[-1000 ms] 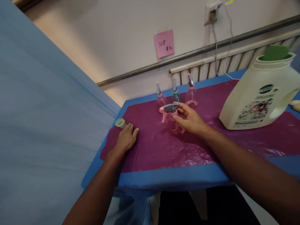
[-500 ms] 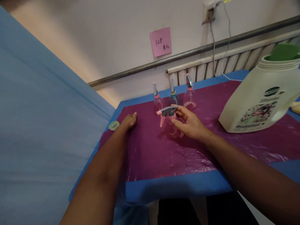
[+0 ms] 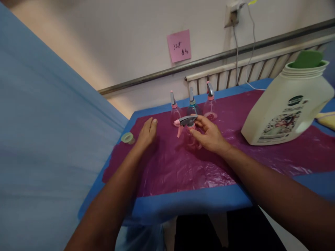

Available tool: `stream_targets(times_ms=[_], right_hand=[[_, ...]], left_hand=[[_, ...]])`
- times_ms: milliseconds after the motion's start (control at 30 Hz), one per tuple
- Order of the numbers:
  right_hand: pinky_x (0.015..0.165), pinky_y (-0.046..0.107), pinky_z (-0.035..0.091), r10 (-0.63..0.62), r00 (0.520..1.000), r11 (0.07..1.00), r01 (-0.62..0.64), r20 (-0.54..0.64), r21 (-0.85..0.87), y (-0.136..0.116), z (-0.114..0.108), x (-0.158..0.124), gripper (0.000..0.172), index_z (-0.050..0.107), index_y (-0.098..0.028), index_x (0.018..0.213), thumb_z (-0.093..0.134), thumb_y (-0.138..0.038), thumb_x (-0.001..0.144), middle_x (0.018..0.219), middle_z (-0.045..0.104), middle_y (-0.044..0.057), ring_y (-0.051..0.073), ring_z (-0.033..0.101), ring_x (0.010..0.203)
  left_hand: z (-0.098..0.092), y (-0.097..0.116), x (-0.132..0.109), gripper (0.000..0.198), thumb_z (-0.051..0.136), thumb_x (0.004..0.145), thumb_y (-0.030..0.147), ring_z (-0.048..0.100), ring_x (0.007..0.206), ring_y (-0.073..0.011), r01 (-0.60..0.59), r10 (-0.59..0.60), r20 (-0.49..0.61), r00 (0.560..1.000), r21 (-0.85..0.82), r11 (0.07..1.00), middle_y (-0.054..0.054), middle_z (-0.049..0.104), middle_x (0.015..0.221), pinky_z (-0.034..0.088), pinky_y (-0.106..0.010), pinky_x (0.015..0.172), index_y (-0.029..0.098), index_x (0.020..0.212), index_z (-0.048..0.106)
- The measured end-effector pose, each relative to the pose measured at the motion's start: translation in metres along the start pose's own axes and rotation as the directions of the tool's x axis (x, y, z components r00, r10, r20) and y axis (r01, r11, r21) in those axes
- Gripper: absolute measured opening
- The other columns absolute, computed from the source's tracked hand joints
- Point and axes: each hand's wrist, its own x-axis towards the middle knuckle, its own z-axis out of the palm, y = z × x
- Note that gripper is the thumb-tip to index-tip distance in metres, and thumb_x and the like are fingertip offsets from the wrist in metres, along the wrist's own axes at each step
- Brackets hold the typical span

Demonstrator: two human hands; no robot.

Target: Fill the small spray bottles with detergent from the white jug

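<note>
My right hand (image 3: 210, 136) is wrapped round a small clear spray bottle (image 3: 188, 134) with a grey and pink trigger head, standing upright on the purple plastic sheet (image 3: 183, 164). My left hand (image 3: 147, 134) hovers with fingers stretched out over the sheet, left of that bottle and just right of a small green cap (image 3: 127, 137). Three more spray bottles (image 3: 192, 106) stand in a row behind.
A big white detergent jug (image 3: 285, 104) with a green cap tilted in its mouth stands at the right. The table has a blue cover (image 3: 193, 204). A blue sheet (image 3: 47, 139) fills the left. A pink note (image 3: 179, 46) hangs on the wall above a radiator (image 3: 251, 71).
My left hand moved forward and to the right, away from the green cap toward the held bottle. My right hand stayed on the spray bottle.
</note>
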Motion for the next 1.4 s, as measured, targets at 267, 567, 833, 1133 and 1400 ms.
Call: stream_targets(times_ms=[267,567,833,1133,1400], right_hand=[[0.135,0.057,0.050,0.001,1.000,0.999,-0.002,-0.021,-0.050,0.004,-0.004,-0.001,0.060,0.066,-0.027,0.149,0.087,-0.049,0.097,0.155,0.077,0.013,0.033,0.072,0.148],[0.132,0.060,0.049,-0.137,0.973,0.988,0.121,-0.186,-0.093,0.003,-0.013,0.000,0.073,0.057,-0.027,0.160,0.075,-0.073,0.107,0.157,0.071,0.020,0.036,0.066,0.152],[0.129,0.057,0.054,-0.292,0.939,0.948,0.259,-0.184,-0.183,-0.034,-0.010,-0.001,0.069,0.061,-0.035,0.159,0.058,-0.084,0.110,0.153,0.075,0.014,0.034,0.070,0.146],[0.112,0.055,0.063,-0.305,0.928,0.919,0.227,-0.215,-0.322,-0.092,-0.058,-0.015,0.064,0.074,-0.032,0.145,0.052,-0.083,0.113,0.119,0.086,0.009,0.032,0.082,0.115],[0.074,0.043,0.061,-0.154,0.951,0.708,-0.083,-0.268,-0.701,-0.102,-0.169,-0.146,0.043,0.086,-0.027,0.107,0.063,-0.064,0.114,0.092,0.085,0.008,0.029,0.079,0.080]], left_hand=[[0.001,0.112,-0.075,0.074,0.041,0.118,0.078,0.073,0.145,-0.0350,-0.096,-0.015,-0.162,0.987,-0.656,0.748,-0.020,0.071,0.164,0.058,-0.058,0.124,0.023,0.161,0.065],[-0.008,0.132,-0.165,0.035,0.063,0.117,0.052,0.074,0.089,-0.0191,-0.119,-0.147,-0.356,0.923,-0.625,0.771,-0.003,0.075,0.093,0.060,-0.032,0.084,0.025,0.097,0.073],[0.010,0.102,-0.244,0.023,0.054,0.119,0.027,0.079,0.104,-0.0246,-0.343,0.305,-0.180,0.935,-0.251,0.905,-0.007,0.083,0.111,0.063,-0.042,0.096,0.028,0.114,0.076],[0.025,0.108,-0.235,0.028,0.063,0.114,0.025,0.065,0.075,-0.0260,-0.486,0.493,-0.176,0.852,0.082,0.870,-0.003,0.071,0.079,0.051,-0.043,0.079,0.030,0.087,0.063],[0.019,0.108,-0.239,0.033,0.060,0.116,0.024,0.058,0.070,-0.0235,-0.527,0.547,-0.241,0.801,0.148,0.837,0.000,0.061,0.074,0.046,-0.042,0.072,0.030,0.084,0.052]])
